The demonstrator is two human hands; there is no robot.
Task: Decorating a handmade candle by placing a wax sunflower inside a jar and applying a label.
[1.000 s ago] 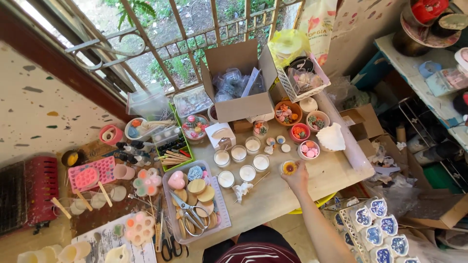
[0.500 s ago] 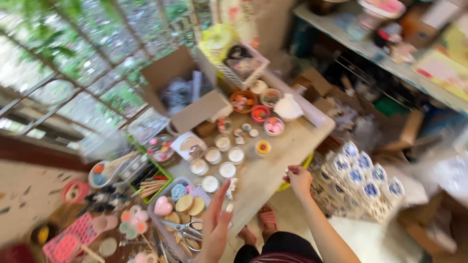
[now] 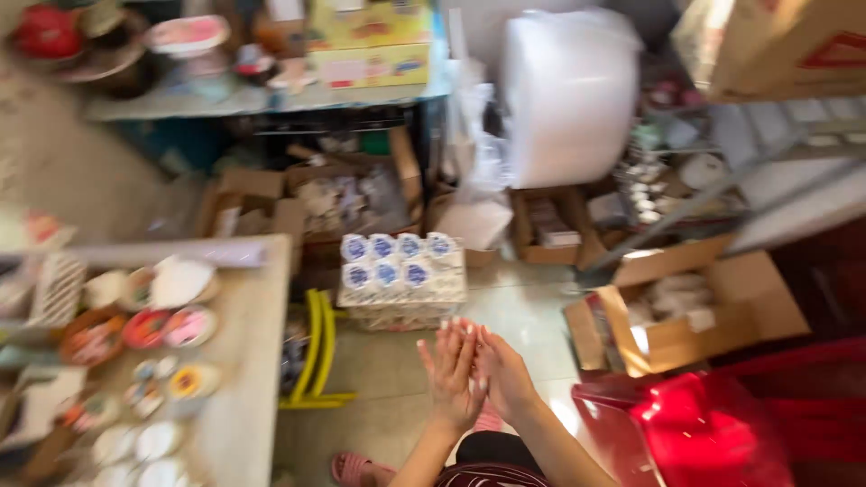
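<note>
The person's left hand [image 3: 448, 372] and right hand [image 3: 503, 373] are pressed palm to palm in front of the body, fingers stretched out flat and holding nothing, above the pale tiled floor [image 3: 523, 311]. Just beyond the fingertips stands a white basket [image 3: 403, 290] packed with blue-and-white pots, beside a yellow stool [image 3: 317, 353] tucked under the wooden table [image 3: 244, 379]. On that table, off to the left, sit blurred small bowls [image 3: 167, 326] and round white candles [image 3: 158, 440]; an open cardboard box [image 3: 695, 311] lies to the right.
</note>
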